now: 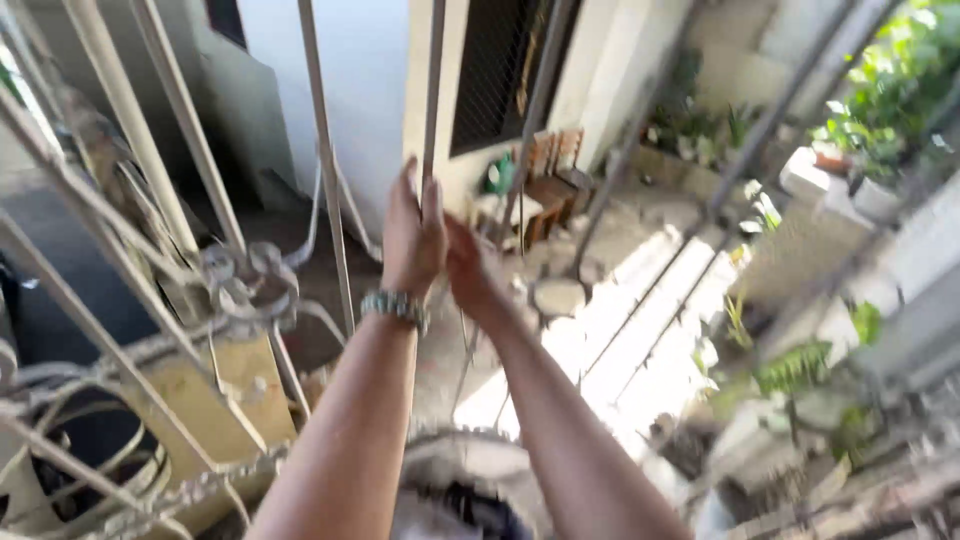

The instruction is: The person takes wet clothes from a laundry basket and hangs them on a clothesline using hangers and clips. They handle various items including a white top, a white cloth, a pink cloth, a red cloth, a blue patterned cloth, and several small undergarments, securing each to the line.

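My left hand (413, 235), with a beaded bracelet on the wrist, is raised against a thin vertical metal bar (433, 90) of a window grille; the bar runs between its thumb and fingers. My right hand (468, 268) comes up from the lower right and presses in beside the left palm at the same bar. Its fingers are hidden behind the left hand. The picture is blurred by motion.
Ornate pale scrollwork of the grille (240, 285) fills the left side, and more bars (325, 150) cross the view. Below lies a sunlit paved yard with wooden chairs (553, 175) and potted plants (890, 90). A round grey rim (455, 450) sits beneath my arms.
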